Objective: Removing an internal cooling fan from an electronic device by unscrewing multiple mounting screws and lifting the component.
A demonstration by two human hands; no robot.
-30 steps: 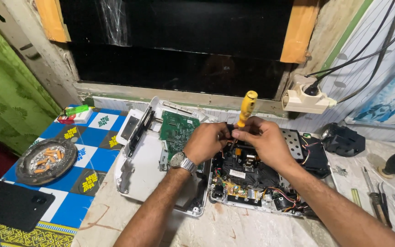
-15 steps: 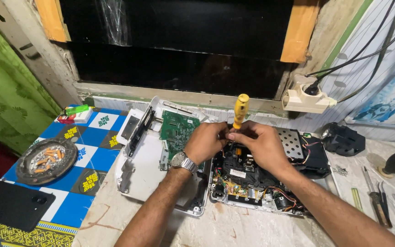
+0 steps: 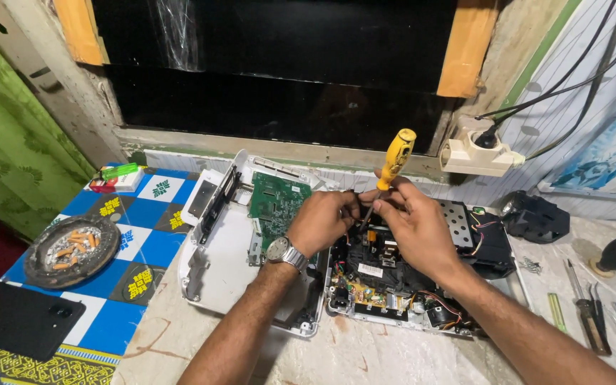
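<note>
Below a dark window, a pale worn table (image 3: 365, 356) carries an opened white plastic device (image 3: 393, 285): its cover (image 3: 226, 249) lies aside, its boards are bared. The right hand (image 3: 415, 224) grips a yellow-handled screwdriver (image 3: 393, 167), tip down inside; the left hand (image 3: 326, 221) is curled beside the shaft, its hold unclear.

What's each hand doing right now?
Left hand: fingers curled on the opened device, grip hidden.
Right hand: closed on the yellow screwdriver.

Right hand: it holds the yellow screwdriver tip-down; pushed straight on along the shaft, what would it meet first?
The right hand aims the yellow screwdriver down into the opened device; the black inner part right under the tip comes first, though the left hand partly hides the contact point.
</note>
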